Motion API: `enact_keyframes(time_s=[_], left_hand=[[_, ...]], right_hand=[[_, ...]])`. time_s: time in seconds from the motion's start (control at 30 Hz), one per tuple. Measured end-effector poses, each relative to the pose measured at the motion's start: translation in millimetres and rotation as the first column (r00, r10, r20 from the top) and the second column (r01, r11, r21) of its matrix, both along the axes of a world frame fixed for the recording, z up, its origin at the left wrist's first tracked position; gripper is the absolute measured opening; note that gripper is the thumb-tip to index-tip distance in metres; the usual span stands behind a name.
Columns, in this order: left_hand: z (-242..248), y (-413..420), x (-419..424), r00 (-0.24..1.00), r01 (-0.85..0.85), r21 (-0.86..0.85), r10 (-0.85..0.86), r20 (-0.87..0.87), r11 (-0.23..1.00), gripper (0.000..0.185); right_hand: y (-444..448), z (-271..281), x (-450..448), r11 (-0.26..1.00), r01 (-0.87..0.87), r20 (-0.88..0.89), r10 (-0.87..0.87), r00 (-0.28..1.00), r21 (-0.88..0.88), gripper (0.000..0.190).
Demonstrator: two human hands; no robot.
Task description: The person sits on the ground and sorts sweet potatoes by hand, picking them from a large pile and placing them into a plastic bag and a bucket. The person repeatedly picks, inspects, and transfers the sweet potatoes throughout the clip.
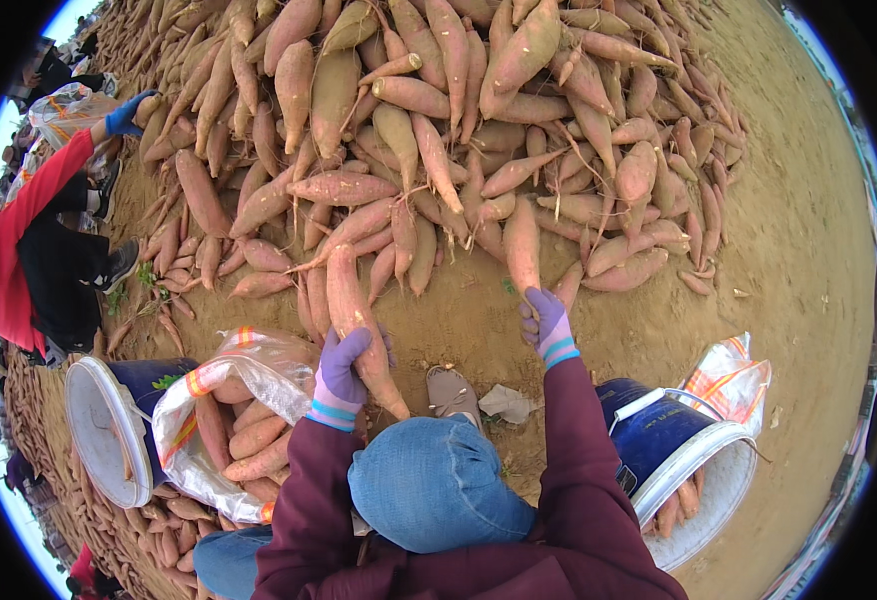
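Note:
My left hand (347, 367), in a purple knit glove, grips a long pink sweet potato (354, 315) around its middle, over bare ground. My right hand (546, 322), gloved the same way, holds the near, narrow end of another sweet potato (522, 244); its far end reaches to the pile edge. A large heap of sweet potatoes (423, 150) rises before me, some with thin roots. Left of my left hand, an open woven plastic sack (255, 375) with orange stripes holds several sweet potatoes (255, 435).
A blue bucket (652, 427) with a white rim lies tilted at my right, small sweet potatoes inside, beside a striped sack (727, 382). Another blue bucket (112, 427) lies at my left. A co-worker in red (18, 232) reaches to the heap. My denim knee (431, 480) is between my arms.

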State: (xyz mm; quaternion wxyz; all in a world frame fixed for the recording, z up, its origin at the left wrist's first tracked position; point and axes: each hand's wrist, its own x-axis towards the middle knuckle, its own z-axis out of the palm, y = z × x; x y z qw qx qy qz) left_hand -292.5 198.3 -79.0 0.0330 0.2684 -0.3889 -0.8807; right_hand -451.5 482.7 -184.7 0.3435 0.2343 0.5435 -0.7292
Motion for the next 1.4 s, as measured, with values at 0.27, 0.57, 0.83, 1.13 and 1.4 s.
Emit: enact_keyframes(time_s=[0.27,0.57,0.83,1.13,1.4], left_hand=[[39,0,5,0.990,0.032,0.181,-0.006,-0.143,0.983,0.060],[139,-19,34,0.572,0.179,0.501,0.325,-0.753,0.847,0.073],[208,-67,171,0.352,0.007,0.516,0.481,-0.803,0.856,0.070],[143,-84,427,-0.077,-0.274,0.595,0.600,-0.797,0.755,0.075],[-17,-49,607,-0.335,-0.866,0.492,0.835,-0.438,-0.089,0.065]], right_hand=[[17,101,89,0.871,-0.241,-0.183,0.178,0.967,-0.428,0.065],[-113,254,84,0.483,-0.861,-0.531,0.693,0.488,-0.161,0.063],[-187,306,142,0.339,-0.939,-0.799,0.578,0.164,0.053,0.075],[-178,249,103,0.318,-0.921,-0.552,0.821,0.149,0.224,0.055],[-170,242,57,0.321,-0.876,-0.284,0.932,0.225,0.360,0.054]])
